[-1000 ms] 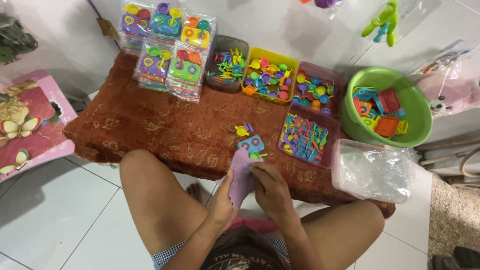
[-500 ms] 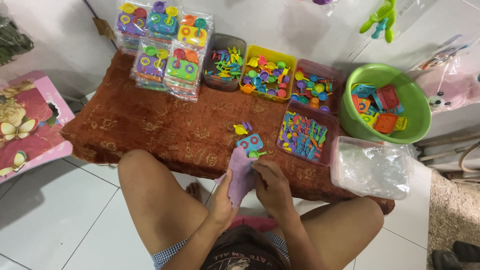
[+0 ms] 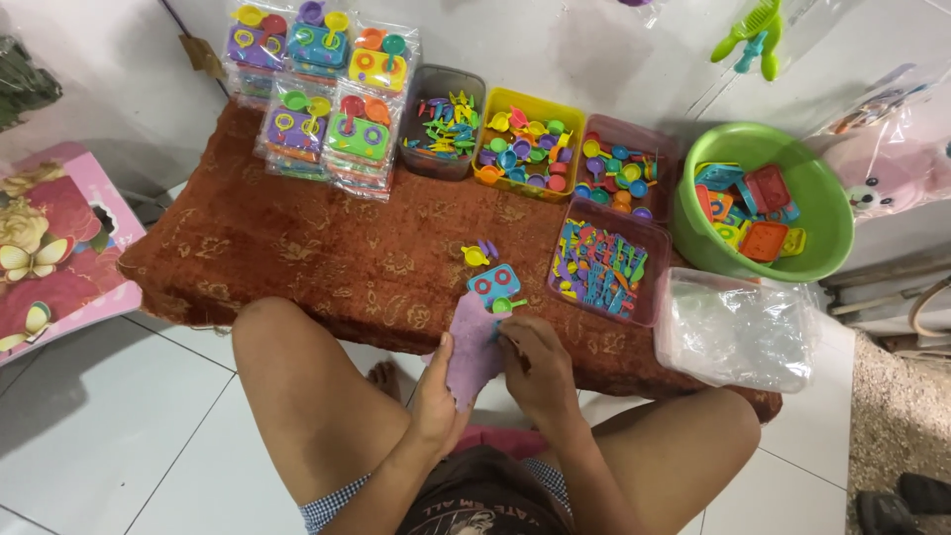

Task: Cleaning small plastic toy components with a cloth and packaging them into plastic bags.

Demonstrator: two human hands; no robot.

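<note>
My left hand [image 3: 436, 396] and my right hand [image 3: 535, 372] both grip a soft, matte purple rectangular card or pouch [image 3: 474, 349], the left pinching its lower left edge, the right closed on its right edge. It sits between my knees at the near edge of the bench [image 3: 297, 248], which is draped in a rust-red plush cloth with a faded gold floral pattern.

Just beyond the purple piece lie a small blue plastic toy stove with pink rings [image 3: 494, 283], a green plastic toy spoon [image 3: 507, 305] touching its near corner, and a yellow plastic toy cup [image 3: 476, 256] with a purple bit beside it.

Along the far edge stand glossy clear bags of packed toy sets [image 3: 322, 89], a grey tub of small bright utensils [image 3: 443, 124], a yellow tub of round toy pans [image 3: 530, 149] and a pink translucent tub of cups [image 3: 622, 173]. Nearer, another pink translucent tub [image 3: 604, 266] holds thin, flat cutlery pieces. To the right are a round green plastic basin of square toy stoves [image 3: 763, 203] and a stack of crinkled clear plastic bags [image 3: 738, 332].

The floor [image 3: 109, 426] is glossy white tile; a pink floral board [image 3: 50, 248] lies at left and a pink plush toy in wrap [image 3: 892, 178] at right.
</note>
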